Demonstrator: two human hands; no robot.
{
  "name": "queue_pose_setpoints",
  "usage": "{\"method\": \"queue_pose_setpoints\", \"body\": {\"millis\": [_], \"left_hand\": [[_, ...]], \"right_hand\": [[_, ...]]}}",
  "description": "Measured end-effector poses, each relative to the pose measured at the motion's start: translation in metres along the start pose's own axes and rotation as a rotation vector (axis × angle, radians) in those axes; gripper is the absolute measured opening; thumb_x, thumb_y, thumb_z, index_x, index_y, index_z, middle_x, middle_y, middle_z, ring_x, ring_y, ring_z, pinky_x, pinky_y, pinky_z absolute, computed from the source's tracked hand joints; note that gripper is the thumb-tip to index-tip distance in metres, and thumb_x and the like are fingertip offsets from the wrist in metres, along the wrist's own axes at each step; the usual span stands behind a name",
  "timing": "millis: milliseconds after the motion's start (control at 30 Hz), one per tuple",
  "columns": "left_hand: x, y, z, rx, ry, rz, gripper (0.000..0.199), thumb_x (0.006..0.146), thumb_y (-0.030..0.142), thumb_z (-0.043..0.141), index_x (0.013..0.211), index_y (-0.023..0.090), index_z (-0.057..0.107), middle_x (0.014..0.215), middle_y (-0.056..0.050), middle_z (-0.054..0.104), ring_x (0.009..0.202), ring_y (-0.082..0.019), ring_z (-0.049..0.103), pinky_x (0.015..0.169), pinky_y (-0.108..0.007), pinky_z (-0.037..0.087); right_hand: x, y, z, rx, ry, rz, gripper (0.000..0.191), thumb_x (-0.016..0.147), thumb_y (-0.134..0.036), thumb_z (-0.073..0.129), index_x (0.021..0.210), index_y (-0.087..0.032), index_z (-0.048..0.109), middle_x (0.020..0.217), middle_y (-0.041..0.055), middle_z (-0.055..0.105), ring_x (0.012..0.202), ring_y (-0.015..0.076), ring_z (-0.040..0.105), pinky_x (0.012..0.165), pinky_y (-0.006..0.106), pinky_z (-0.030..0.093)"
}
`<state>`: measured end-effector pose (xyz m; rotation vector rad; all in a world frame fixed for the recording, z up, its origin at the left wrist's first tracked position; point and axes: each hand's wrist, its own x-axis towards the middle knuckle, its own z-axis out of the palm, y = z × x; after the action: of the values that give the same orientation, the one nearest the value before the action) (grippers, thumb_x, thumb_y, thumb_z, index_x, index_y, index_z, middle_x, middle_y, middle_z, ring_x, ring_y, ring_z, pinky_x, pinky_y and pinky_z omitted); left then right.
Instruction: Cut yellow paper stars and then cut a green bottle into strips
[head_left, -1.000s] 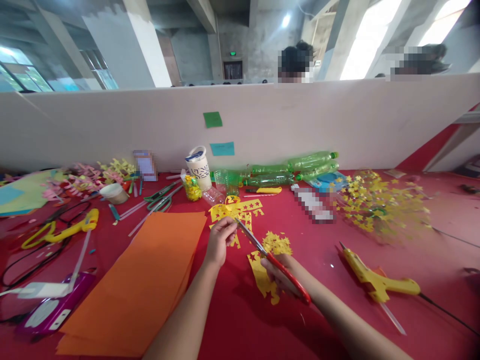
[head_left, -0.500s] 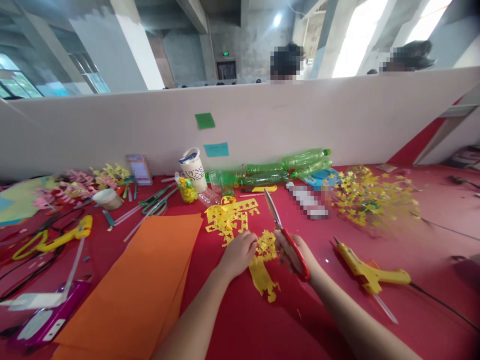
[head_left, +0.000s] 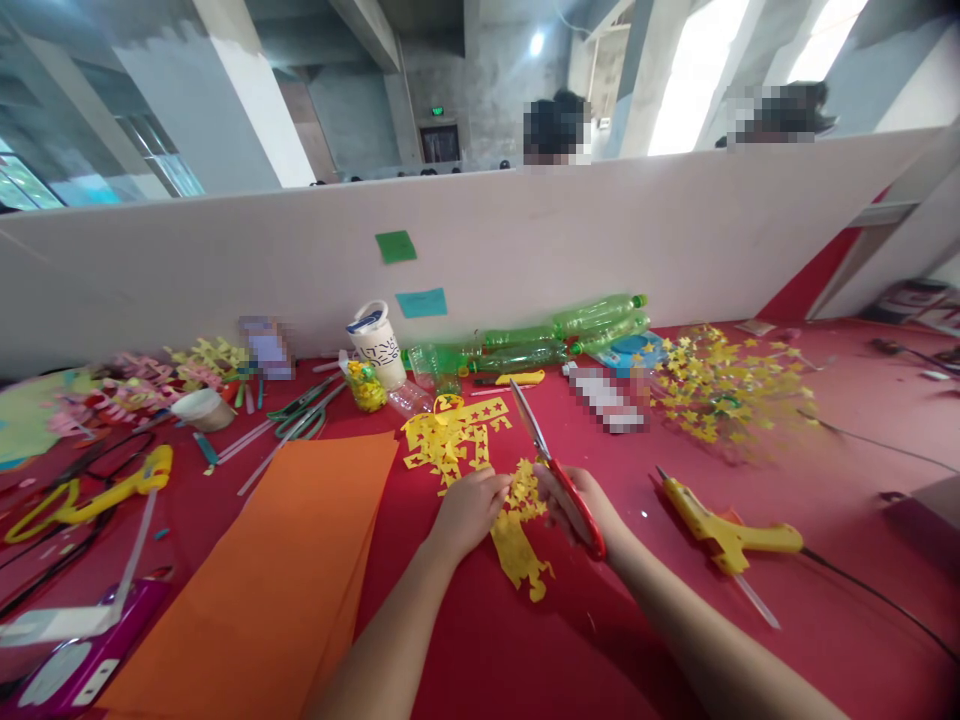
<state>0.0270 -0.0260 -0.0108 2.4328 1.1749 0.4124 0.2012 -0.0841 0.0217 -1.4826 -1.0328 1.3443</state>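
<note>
Gripping the red scissors (head_left: pixel 559 475) in the right hand (head_left: pixel 574 510), with fingers wrapped round them, above the counter (head_left: pixel 540 660). Holding the left hand (head_left: pixel 471 510) just beside the stars (head_left: pixel 527 490) with fingers curled; cannot tell if pinching anything. Facing scraps (head_left: pixel 442 440) beyond, with a yellow sheet (head_left: pixel 517 555) nearer and orange paper (head_left: pixel 262 560) leftward.

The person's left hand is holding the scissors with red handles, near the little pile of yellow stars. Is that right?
Not quite. It's the right hand, not the left hand, that is holding the scissors with red handles, near the little pile of yellow stars. The head view shows it.
</note>
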Motion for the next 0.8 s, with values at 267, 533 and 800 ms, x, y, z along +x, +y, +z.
{"method": "queue_pose_setpoints", "body": {"millis": [267, 533, 800], "left_hand": [[0.003, 0.002, 0.005, -0.039, 0.037, 0.004, 0.023, 0.093, 0.030, 0.044, 0.082, 0.021, 0.062, 0.081, -0.002, 0.063, 0.074, -0.017, 0.057, 0.064, -0.027, 0.037], [-0.005, 0.004, -0.012, -0.059, -0.045, -0.093, 0.023, 0.080, 0.042, 0.060, 0.094, 0.023, 0.056, 0.093, -0.002, 0.060, 0.082, -0.020, 0.055, 0.066, -0.028, 0.036], [-0.011, 0.002, -0.021, -0.203, -0.240, -0.163, 0.009, 0.072, 0.023, 0.059, 0.074, 0.022, 0.050, 0.084, 0.000, 0.056, 0.071, -0.016, 0.051, 0.060, -0.026, 0.033]], "right_hand": [[0.000, 0.001, 0.001, 0.006, 0.006, 0.011, 0.041, 0.077, -0.055, 0.061, 0.061, -0.020, 0.049, 0.032, -0.0082, 0.040, 0.025, 0.0087, 0.039, 0.027, 0.018, 0.025], [0.003, 0.005, 0.000, 0.041, 0.022, -0.006, 0.041, 0.075, -0.056, 0.063, 0.061, -0.020, 0.048, 0.038, -0.0074, 0.043, 0.029, 0.0105, 0.044, 0.025, 0.019, 0.025], [0.004, 0.002, -0.001, 0.010, 0.029, 0.009, 0.041, 0.075, -0.056, 0.062, 0.062, -0.020, 0.048, 0.037, -0.0078, 0.042, 0.027, 0.0094, 0.041, 0.027, 0.019, 0.025]]}}
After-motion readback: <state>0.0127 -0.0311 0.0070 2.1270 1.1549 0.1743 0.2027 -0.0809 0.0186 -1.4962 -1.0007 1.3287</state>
